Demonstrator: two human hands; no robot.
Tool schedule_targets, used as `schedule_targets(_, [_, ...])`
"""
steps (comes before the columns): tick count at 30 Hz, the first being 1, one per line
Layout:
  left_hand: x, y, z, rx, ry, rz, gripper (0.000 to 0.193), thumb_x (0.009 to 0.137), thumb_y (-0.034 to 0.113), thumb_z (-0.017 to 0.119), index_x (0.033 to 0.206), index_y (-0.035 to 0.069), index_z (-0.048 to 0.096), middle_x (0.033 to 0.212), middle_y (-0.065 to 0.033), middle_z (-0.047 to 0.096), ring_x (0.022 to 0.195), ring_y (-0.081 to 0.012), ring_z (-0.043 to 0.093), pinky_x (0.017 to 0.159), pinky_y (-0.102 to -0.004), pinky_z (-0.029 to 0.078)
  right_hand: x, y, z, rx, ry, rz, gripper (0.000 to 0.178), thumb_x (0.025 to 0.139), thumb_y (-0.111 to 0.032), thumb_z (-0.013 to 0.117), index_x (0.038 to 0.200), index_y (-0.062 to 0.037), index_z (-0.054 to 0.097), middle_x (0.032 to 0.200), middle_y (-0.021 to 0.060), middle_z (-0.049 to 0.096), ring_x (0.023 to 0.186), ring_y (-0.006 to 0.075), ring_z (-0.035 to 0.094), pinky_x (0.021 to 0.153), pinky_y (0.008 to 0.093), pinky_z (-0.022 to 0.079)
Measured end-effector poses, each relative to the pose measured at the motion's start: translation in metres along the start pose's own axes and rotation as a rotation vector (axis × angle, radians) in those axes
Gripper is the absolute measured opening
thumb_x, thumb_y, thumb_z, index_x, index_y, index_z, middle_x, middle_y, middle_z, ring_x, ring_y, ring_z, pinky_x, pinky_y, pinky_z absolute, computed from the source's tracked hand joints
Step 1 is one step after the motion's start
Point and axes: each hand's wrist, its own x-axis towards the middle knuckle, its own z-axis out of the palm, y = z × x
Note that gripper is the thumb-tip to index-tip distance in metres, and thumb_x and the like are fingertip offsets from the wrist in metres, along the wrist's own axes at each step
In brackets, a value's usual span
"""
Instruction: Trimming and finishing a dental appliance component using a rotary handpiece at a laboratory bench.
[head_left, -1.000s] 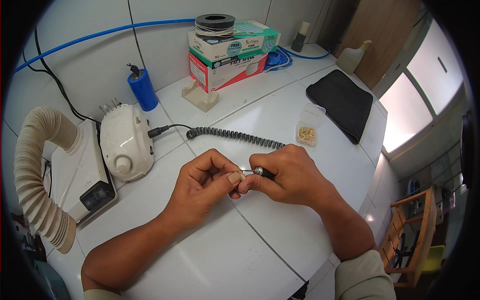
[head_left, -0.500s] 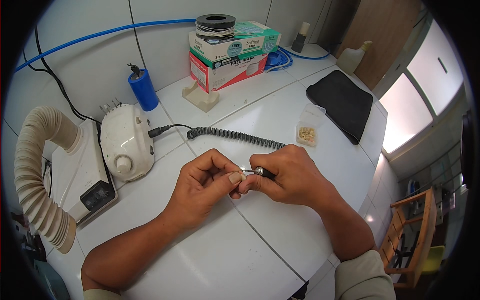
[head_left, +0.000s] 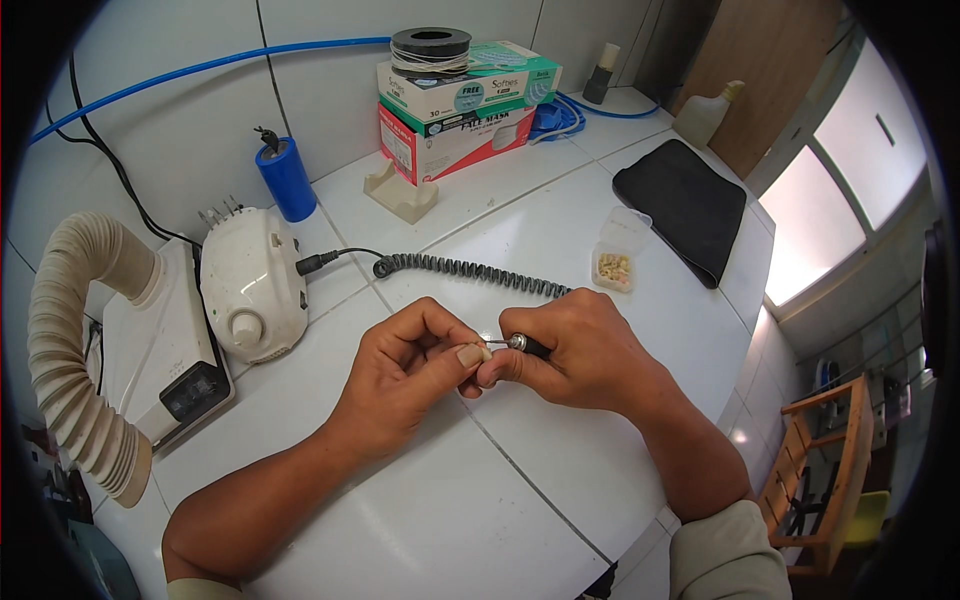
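Rotary handpiece [head_left: 525,345] meets a small pale piece [head_left: 483,352] mid-bench.
Right hand [head_left: 575,350] grips the handpiece, axis pointing left; left hand [head_left: 410,370] pinches the piece, touching its tip.

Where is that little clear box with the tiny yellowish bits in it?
In the head view, the small clear box sits on the white table, right of centre, beside the black cloth and just beyond the right hand.

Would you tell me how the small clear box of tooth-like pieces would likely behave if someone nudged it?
The small clear box looks thin and light, so it would probably slide easily on the smooth white counter. Its lid appears open, so a sharp push might spill the loose pieces. It sits low and flat, so tipping seems unlikely.
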Motion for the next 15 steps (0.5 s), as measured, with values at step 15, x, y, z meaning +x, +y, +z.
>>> schedule_targets(15, [0.0003, -0.0009, 0.0001, -0.008, -0.001, 0.003, 0.011, 0.102, 0.012, 0.062, 0.102, 0.002, 0.059, 0.092, -0.0074, 0.07, 0.083, -0.0108, 0.063, 0.078, -0.0279, 0.052, -0.0009, 0.0003, 0.0005, 0.0, 0.001, 0.003, 0.053, 0.089, -0.06, 0.069, 0.074, -0.0091, 0.066, 0.052, 0.0102, 0.056, 0.05, 0.0309, 0.057, 0.05, 0.0413, 0.042])
